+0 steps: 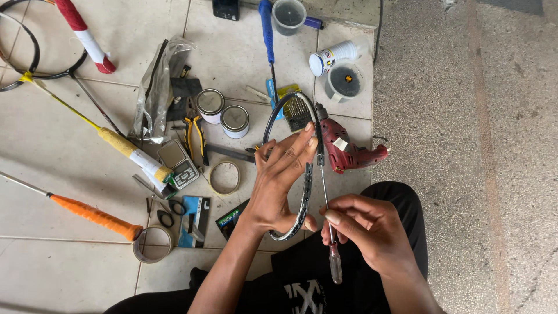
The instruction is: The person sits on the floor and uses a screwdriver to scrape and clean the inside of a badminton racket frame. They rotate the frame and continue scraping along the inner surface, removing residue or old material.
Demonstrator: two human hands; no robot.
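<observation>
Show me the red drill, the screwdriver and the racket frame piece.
red drill [347, 150], head view, on its body.
screwdriver [335, 264], head view, on its clear handle.
racket frame piece [303, 197], head view, on its curved rim.

The left hand [285, 174] is gripping a bare racket frame [293, 168], fingers lying across its rim, while the right hand [369, 229] is pinching a thin screwdriver [326, 197] whose shaft is running up along the frame's right side. Just beyond them a red drill [349, 148] is lying on the tiled floor [70, 232], with two tins [224, 113], a tape roll [225, 177], a small scale [180, 163] and pliers [196, 139] to the left. Rackets with yellow [131, 151], orange [96, 216] and red-white [84, 35] grips are lying further left.
</observation>
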